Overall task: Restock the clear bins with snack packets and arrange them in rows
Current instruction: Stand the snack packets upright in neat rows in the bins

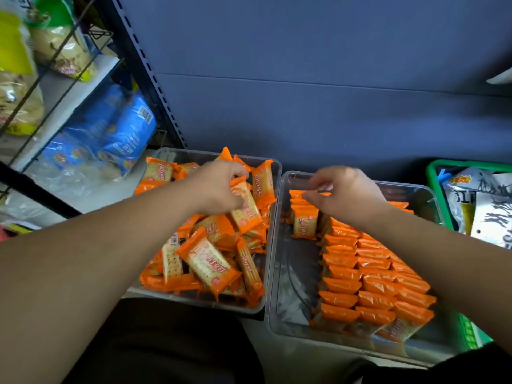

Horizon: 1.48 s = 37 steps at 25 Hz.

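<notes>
Plainly, the packets are all of one kind: small flat oblongs of glossy film, orange at the crimped ends, with a pale middle that shows a square, pricked cracker and a pink-red mark.

The right bin (296,273) is a shallow rectangular tray of clear rigid plastic with rounded corners. Rows (376,286) of packets stand on edge inside it, overlapping like roof tiles. They fill its right part from the near wall to the far one, showing mostly their shiny orange tops. At its far left corner a short row (304,225) stands upright, the front packet face-on. The left strip of its floor is bare and faintly reflective.

The right hand (346,195) hovers over that far left corner, fingers curled down to the orange tops of the short row. Whether it pinches a packet I cannot tell.

Just beside the right bin's left wall sits the left bin (194,302), of the same clear plastic, with a loose heap (210,261) of packets lying at all angles. The left hand (219,187) reaches into the far part of the heap and grips one packet (246,212) by its upper end, fingers and thumb curled round it.

Right of the right bin stands a green basket (432,176) with silvery printed bags (476,195). Well to the left of the right bin, a shelf (72,84) with dark wire fronts carries blue bags (130,131) and yellow-green bags (63,48). Behind the right bin rises a matte blue panel (318,79).
</notes>
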### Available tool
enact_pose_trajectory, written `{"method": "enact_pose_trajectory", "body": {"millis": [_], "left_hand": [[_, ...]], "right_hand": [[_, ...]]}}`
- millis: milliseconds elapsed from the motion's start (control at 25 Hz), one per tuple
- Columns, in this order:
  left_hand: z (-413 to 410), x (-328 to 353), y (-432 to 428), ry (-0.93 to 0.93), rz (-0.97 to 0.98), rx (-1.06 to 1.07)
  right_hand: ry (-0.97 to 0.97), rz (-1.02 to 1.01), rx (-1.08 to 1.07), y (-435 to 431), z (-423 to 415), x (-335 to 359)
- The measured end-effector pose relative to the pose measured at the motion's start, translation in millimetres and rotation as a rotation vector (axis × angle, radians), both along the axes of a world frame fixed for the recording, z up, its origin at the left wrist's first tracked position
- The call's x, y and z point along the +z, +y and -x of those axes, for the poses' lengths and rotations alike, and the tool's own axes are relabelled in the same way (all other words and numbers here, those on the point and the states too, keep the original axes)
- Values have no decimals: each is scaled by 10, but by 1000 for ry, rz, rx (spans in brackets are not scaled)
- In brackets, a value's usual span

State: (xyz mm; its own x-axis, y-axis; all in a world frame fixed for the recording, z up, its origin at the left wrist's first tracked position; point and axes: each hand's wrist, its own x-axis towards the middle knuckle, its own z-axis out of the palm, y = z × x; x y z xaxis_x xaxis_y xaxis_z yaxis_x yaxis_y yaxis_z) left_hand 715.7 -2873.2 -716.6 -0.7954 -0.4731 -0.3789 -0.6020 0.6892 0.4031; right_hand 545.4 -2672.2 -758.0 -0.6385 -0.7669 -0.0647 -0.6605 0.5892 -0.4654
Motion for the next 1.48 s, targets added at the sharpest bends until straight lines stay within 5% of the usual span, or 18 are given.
{"method": "enact_pose_trajectory", "body": {"millis": [80,200,360,560,880,1000,1120,1200,1480], "left_hand": [[-79,153,-24,186,-145,138],[-281,366,70,365,-357,316],[-510,410,221,379,-492,363],[-492,80,321,-92,52,-239],[-355,-223,391,-191,214,-685],[-464,-11,232,-51,104,-464],[-586,193,150,290,-299,5],[-584,282,167,334,-486,236],[-383,341,296,327,-584,277]], "right_hand": [[-302,202,-55,-64,-140,164],[-725,251,-21,-127,-390,347],[-1028,309,-1,-172,-528,427],[-941,270,-87,-120,-391,427],[-889,217,-138,81,-126,351],[-838,218,-190,75,-78,310],[-798,228,-212,97,-68,321],[-832,243,-206,125,-93,358],[-964,341,-188,223,-123,410]]}}
